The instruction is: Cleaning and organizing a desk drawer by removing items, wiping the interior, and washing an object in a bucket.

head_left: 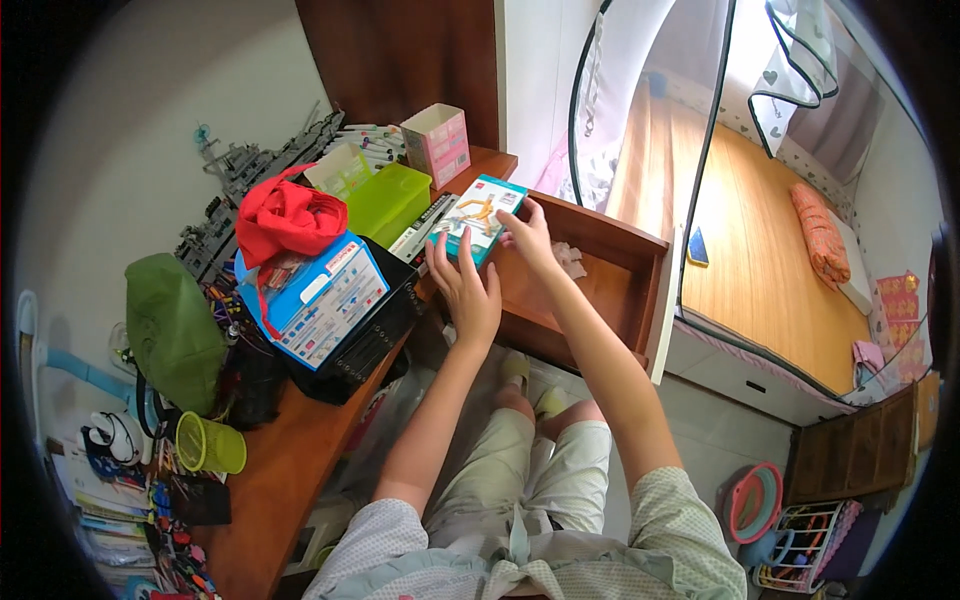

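Observation:
Between my two hands is a flat teal and white box (485, 205) with a yellow-orange machine pictured on it. It is tilted over the desk's corner and the back left of the pulled-out wooden drawer (610, 285). My right hand (530, 235) grips the box's right edge, thumb on the front and fingers around the side. My left hand (468, 290) holds its lower left edge, with fingers along the front. Inside the drawer lies a crumpled piece of clear wrapping (570, 260). Part of the drawer is hidden behind my right forearm.
Left of the box, the wooden desk (290, 455) bears a green container (388, 203), a pink carton (437, 145), a black crate (370, 335) with a blue box (330, 300) and red cloth (285, 215), and a yellow-green mesh cup (212, 443). A netted bed (750, 250) stands right.

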`<action>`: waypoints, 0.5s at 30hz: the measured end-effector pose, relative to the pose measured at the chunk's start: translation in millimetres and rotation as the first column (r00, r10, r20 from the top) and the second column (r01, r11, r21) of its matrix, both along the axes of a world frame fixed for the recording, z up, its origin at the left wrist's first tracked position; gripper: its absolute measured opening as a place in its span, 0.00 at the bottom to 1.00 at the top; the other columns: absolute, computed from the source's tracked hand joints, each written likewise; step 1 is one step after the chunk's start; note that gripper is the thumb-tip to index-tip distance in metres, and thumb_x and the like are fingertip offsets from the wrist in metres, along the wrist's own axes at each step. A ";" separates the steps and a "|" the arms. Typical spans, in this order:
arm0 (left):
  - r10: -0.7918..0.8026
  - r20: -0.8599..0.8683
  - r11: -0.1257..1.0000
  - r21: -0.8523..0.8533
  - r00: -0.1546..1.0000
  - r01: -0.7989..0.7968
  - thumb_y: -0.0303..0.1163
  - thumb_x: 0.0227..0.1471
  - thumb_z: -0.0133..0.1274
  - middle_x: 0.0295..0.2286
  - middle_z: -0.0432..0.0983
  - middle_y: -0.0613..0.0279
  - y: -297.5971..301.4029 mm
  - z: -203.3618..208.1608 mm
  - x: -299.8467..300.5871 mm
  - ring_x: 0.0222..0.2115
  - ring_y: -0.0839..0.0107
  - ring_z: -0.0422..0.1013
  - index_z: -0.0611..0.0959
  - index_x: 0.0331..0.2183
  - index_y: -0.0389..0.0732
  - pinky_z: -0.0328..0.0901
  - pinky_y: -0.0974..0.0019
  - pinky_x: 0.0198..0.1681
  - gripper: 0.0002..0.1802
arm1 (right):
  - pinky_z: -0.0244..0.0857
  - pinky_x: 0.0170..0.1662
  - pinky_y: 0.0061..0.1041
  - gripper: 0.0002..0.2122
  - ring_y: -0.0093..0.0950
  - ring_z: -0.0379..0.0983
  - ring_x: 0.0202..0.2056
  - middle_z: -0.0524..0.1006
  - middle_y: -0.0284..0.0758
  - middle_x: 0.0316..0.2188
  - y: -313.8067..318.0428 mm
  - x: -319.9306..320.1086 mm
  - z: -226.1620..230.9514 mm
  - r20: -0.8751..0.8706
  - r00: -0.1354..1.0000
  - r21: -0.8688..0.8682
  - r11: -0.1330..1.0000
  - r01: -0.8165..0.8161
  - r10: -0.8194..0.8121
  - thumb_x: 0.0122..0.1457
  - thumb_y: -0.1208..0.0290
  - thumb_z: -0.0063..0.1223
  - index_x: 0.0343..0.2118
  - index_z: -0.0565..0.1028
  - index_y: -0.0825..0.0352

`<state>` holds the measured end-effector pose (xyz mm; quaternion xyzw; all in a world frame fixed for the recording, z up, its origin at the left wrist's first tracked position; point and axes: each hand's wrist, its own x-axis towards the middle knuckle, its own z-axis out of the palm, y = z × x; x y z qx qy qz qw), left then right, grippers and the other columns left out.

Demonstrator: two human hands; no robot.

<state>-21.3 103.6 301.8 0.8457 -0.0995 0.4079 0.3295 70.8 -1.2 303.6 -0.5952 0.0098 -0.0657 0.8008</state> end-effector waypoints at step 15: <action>0.025 -0.094 0.980 0.199 0.995 -0.006 0.24 0.39 0.46 0.50 0.50 0.48 15.6 -9.2 7.6 0.55 0.48 0.40 0.57 0.52 0.39 0.31 0.40 0.55 0.35 | 0.64 0.39 0.25 0.38 0.32 0.71 0.36 0.73 0.46 0.33 45.4 15.4 -10.7 0.050 0.997 -0.412 0.911 -0.025 0.050 0.47 0.57 0.53 0.54 0.47 0.75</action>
